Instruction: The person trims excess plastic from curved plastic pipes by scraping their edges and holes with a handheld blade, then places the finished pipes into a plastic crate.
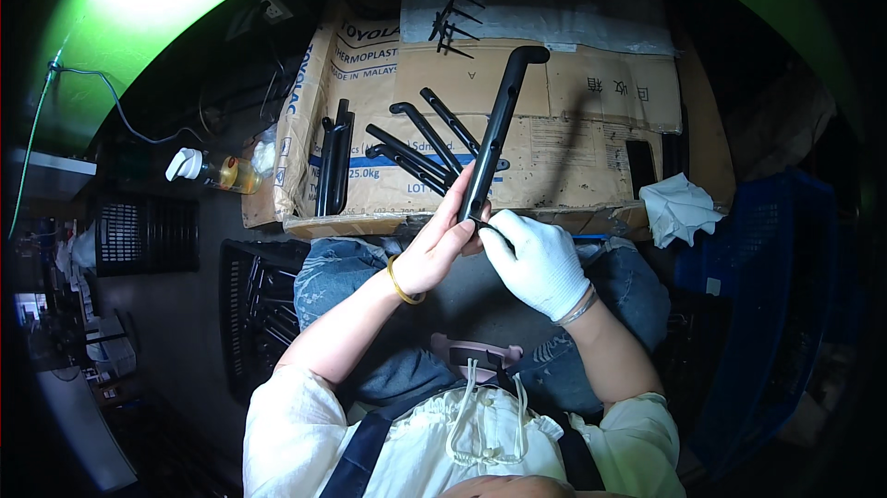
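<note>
A long black tube-like part (499,115) with a bent upper end slants up over the cardboard work surface (591,165). My bare left hand (442,237) is closed around its lower end, thumb on the near side. In a white glove, my right hand (536,262) is closed at that same lower end. A small dark piece (496,236) shows at its fingertips; I cannot make out what it is. Several similar black tube-like parts (425,133) lie beyond my left hand, some with curved ends. More black tubes (334,161) stand close together at the left of the cardboard.
A black branched plastic piece (453,25) lies at the far side. A white cloth (681,209) hangs over the right front corner. At left are a spray bottle (217,170) and a black crate (148,235); a crate of black parts (263,304) sits below. Blue crates (753,304) stand right.
</note>
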